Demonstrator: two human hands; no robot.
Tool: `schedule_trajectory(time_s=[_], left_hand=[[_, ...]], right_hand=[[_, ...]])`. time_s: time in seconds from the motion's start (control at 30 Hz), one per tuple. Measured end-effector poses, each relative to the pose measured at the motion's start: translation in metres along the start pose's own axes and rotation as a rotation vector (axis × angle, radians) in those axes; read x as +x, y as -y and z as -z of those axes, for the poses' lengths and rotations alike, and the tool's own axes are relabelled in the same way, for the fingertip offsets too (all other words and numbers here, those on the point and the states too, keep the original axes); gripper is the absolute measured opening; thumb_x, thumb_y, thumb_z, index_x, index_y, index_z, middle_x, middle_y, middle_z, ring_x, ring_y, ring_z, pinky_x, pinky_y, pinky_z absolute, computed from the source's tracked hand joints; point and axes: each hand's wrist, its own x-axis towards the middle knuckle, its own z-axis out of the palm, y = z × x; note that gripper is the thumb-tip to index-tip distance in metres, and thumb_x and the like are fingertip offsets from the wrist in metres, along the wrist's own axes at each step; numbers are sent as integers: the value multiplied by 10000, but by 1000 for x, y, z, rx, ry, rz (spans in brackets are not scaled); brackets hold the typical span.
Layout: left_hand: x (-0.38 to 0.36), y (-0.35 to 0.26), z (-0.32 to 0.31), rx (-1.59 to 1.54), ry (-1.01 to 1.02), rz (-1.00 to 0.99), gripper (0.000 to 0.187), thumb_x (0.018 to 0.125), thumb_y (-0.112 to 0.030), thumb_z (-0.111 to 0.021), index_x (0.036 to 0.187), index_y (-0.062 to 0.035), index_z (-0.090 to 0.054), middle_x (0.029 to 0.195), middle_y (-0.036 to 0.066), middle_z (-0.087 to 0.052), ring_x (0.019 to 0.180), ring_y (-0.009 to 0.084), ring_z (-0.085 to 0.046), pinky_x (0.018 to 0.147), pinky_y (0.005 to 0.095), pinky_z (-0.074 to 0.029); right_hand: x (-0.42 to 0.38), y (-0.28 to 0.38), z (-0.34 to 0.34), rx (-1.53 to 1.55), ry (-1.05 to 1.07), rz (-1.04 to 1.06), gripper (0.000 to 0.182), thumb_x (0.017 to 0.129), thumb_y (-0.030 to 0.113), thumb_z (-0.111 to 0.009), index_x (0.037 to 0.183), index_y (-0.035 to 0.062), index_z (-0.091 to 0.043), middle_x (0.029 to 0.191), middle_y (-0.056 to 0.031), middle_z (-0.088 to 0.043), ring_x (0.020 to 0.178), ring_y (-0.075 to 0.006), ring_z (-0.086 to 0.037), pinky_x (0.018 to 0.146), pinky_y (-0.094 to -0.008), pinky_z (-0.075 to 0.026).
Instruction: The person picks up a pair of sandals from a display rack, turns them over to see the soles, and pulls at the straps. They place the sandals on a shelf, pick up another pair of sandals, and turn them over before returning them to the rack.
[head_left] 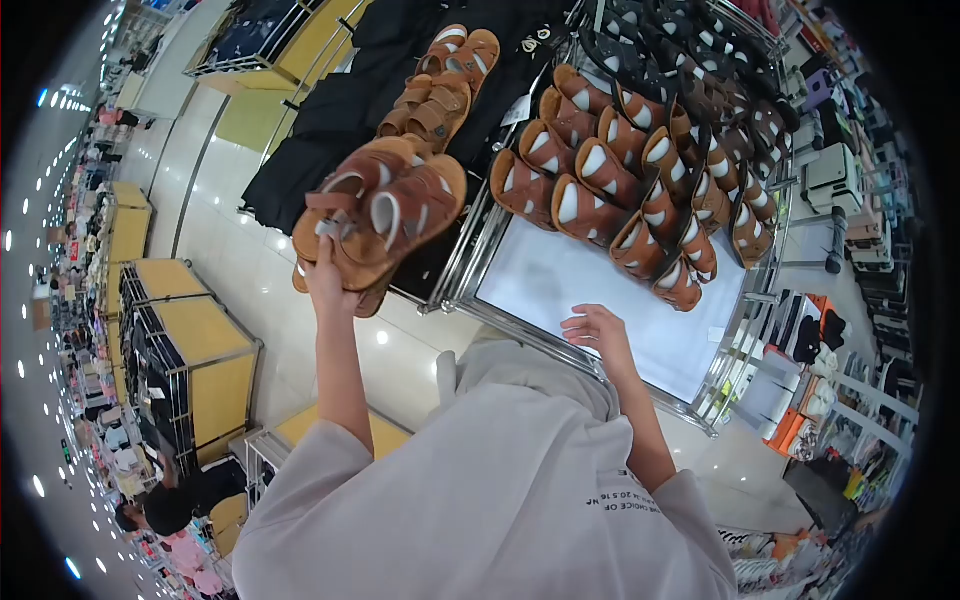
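Observation:
My left hand (328,278) is closed on a pair of brown sandals (420,205) with tan insoles, over the black clothing at the left. More brown sandals (425,110) lie in a line beyond that pair. My right hand (598,332) hangs over the front edge of a white display table (540,275), its fingers apart and nothing in them. Rows of brown sandals (610,185) with white stuffing stand on this table, a short way beyond my right hand. Whether the held pair rests on anything beneath is hidden.
Black folded clothing (330,125) covers the neighbouring rack. Black sandals (690,50) fill the table's far end. A metal rail (530,330) edges the table in front of me. Yellow-topped stands (205,340) are at the left, with a person (180,505) at lower left.

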Motion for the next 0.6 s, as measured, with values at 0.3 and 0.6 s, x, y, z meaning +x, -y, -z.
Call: schedule_trajectory(time_s=[0.3,0.6], left_hand=[[151,1,15,-180,-17,205,436,979,-214,-516,1339,-1,-396,1296,162,-521,1086,346,-605,884,535,-541],[160,12,2,-130,-36,257,424,970,-149,-514,1337,29,-396,1278,189,-525,1081,341,-608,879,522,-550]], right_hand=[[23,-26,-53,-71,-97,58,303,964,224,-477,1111,-18,-584,956,-141,-680,818,-161,-639,767,-265,-512],[25,-33,-79,-65,-139,78,275,967,205,-492,1106,-11,-591,948,-124,-680,834,-152,-633,784,-271,-508]])
